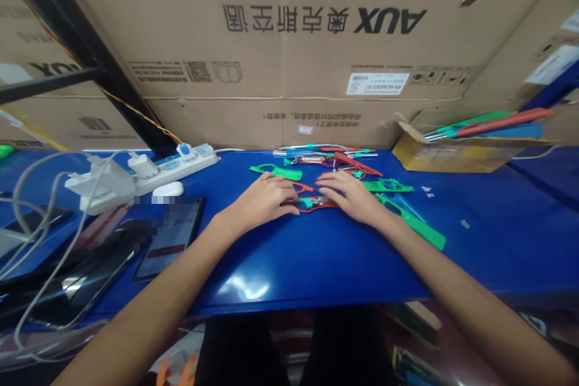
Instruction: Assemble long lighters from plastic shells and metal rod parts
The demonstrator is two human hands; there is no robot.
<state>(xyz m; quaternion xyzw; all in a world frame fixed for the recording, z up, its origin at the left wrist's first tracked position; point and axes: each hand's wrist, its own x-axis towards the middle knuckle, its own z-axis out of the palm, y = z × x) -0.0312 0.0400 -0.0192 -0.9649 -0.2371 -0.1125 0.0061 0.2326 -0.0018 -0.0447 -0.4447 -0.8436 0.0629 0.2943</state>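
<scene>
On the blue table in front of me lies a red lighter shell (319, 205) with a teal trigger and thin wires in it, seemingly half of a long-nosed lighter. My left hand (269, 199) grips its left end between thumb and fingers. From the other side my right hand (348, 195) closes on its right end, its fingertips partly covering the inner parts. Just beyond the left fingers is a green lighter shell (283, 173). Another red shell (357, 164) lies past the right hand, and a green shell (418, 228) rests beside the right wrist.
Several lighter parts with metal tubes (298, 151) lie along the back. A cardboard box (452, 157) of lighter pieces stands at the back right. On the left are a power strip (181, 164) with chargers, a white case (167, 189) and phones (172, 241). Large cartons (312, 78) wall the back.
</scene>
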